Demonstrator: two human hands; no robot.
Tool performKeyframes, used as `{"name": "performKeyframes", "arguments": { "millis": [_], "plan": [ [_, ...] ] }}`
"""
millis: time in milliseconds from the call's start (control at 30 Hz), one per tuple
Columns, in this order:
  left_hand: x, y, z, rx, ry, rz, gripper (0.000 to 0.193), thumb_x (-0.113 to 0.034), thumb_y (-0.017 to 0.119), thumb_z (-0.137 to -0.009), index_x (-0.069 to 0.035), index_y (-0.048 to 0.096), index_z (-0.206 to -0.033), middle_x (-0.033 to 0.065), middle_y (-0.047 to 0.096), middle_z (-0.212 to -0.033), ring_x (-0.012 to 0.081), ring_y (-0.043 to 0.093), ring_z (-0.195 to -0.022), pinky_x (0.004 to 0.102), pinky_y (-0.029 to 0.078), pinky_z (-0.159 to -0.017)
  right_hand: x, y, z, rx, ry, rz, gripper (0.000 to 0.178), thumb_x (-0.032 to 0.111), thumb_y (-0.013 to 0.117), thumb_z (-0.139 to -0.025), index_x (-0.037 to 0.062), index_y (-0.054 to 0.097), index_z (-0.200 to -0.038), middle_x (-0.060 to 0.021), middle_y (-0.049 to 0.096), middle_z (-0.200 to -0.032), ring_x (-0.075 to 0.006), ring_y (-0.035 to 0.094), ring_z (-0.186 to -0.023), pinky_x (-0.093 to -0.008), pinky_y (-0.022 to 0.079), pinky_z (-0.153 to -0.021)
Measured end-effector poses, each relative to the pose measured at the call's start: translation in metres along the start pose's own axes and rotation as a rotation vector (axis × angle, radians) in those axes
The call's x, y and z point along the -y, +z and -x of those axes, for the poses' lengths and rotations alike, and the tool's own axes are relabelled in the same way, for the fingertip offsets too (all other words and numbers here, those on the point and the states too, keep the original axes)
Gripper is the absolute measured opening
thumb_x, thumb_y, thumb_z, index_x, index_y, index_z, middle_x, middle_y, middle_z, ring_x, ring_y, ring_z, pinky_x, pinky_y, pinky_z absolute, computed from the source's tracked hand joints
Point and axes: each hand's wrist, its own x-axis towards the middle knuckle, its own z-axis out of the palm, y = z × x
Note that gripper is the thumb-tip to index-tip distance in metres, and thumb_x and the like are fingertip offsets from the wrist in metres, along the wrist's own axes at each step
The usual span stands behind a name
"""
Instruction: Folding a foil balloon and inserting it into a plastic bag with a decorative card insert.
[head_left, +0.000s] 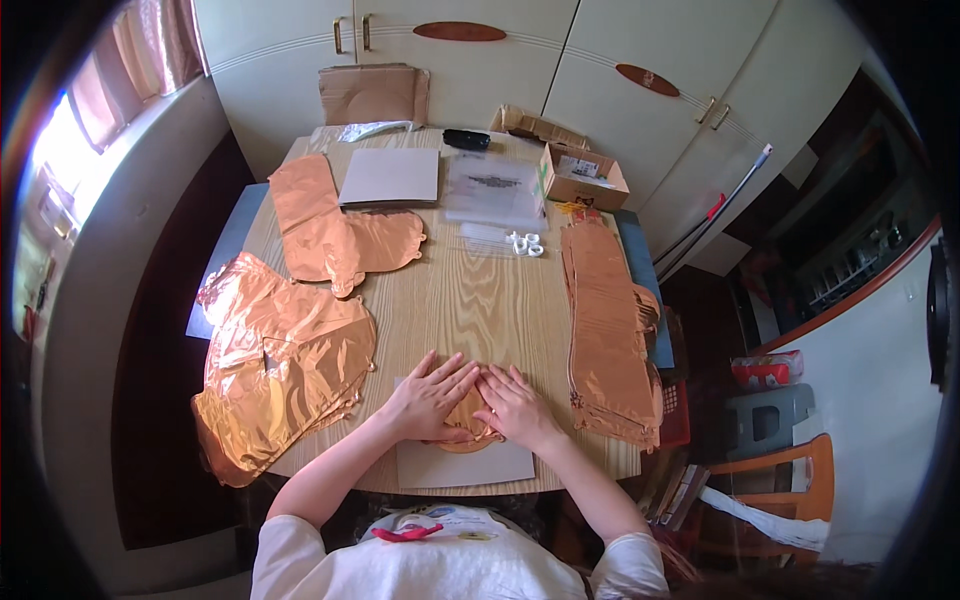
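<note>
My left hand [430,402] and my right hand [518,408] lie flat at the table's near edge, fingers stretched out and tips almost meeting. Both press on a folded copper-coloured foil balloon [466,410], mostly covered by the hands. Beneath it is a pale grey card [465,470]. To the left spreads a shiny pile of copper foil balloons [300,350]. Farther back lies another flat foil balloon [308,225], bent like an L. A long, neat stack of foil balloons [608,330] runs along the right side.
At the back of the wooden table [480,310] are grey cards [390,176], clear plastic bags [490,185], small white rolls [527,244], a black tray [466,139] and an open cardboard box [585,178]. An orange chair [820,480] stands at the right.
</note>
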Motion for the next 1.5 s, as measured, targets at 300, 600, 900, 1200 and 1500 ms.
{"name": "performKeyframes", "arguments": {
  "millis": [300,600,900,1200,1500],
  "plan": [
    [-0.002,-0.005,0.002,0.011,-0.018,-0.051,0.096,-0.073,0.042,-0.086,-0.003,0.029,-0.150,0.0124,0.035,-0.154,0.0284,0.026,-0.146,0.0522,0.015,-0.118,-0.012,-0.020,0.006,0.357,-0.021,-0.017,0.086,0.057,0.058,-0.087,0.0019,0.034,-0.148,-0.0140,0.029,-0.157,-0.0276,0.025,-0.146,-0.0512,0.020,-0.118],
    [-0.002,-0.001,0.001,0.000,-0.034,-0.069,0.091,-0.069,0.045,-0.088,-0.006,0.028,-0.151,0.0106,0.035,-0.154,0.0272,0.026,-0.146,0.0529,0.015,-0.118,-0.012,-0.033,-0.001,0.512,-0.007,0.005,0.091,0.060,0.058,-0.085,0.0033,0.029,-0.150,-0.0116,0.022,-0.160,-0.0255,0.019,-0.148,-0.0521,0.016,-0.119],
    [0.002,-0.010,0.021,0.021,-0.137,-0.077,0.093,-0.069,0.045,-0.088,0.000,0.029,-0.149,0.0147,0.034,-0.154,0.0303,0.026,-0.145,0.0544,0.013,-0.118,-0.007,-0.039,-0.004,0.550,0.033,0.035,0.094,0.061,0.059,-0.083,0.0072,0.026,-0.152,-0.0103,0.022,-0.160,-0.0234,0.019,-0.148,-0.0523,0.014,-0.119],
    [0.011,-0.010,0.046,0.035,-0.240,-0.106,0.095,-0.071,0.039,-0.089,0.002,0.027,-0.149,0.0165,0.032,-0.155,0.0308,0.025,-0.146,0.0547,0.012,-0.118,-0.009,-0.036,0.002,0.516,0.031,0.042,0.093,0.062,0.057,-0.084,0.0092,0.025,-0.153,-0.0102,0.021,-0.160,-0.0240,0.019,-0.148,-0.0548,0.015,-0.118],
    [-0.012,0.000,0.004,-0.037,-0.068,-0.015,0.078,-0.053,0.044,-0.096,0.002,0.029,-0.148,0.0197,0.029,-0.155,0.0336,0.024,-0.146,0.0509,0.018,-0.118,-0.001,-0.042,-0.005,0.641,0.073,0.110,0.092,0.063,0.054,-0.086,0.0099,0.022,-0.154,-0.0098,0.018,-0.161,-0.0239,0.016,-0.149,-0.0553,0.013,-0.119]
  ]
}}
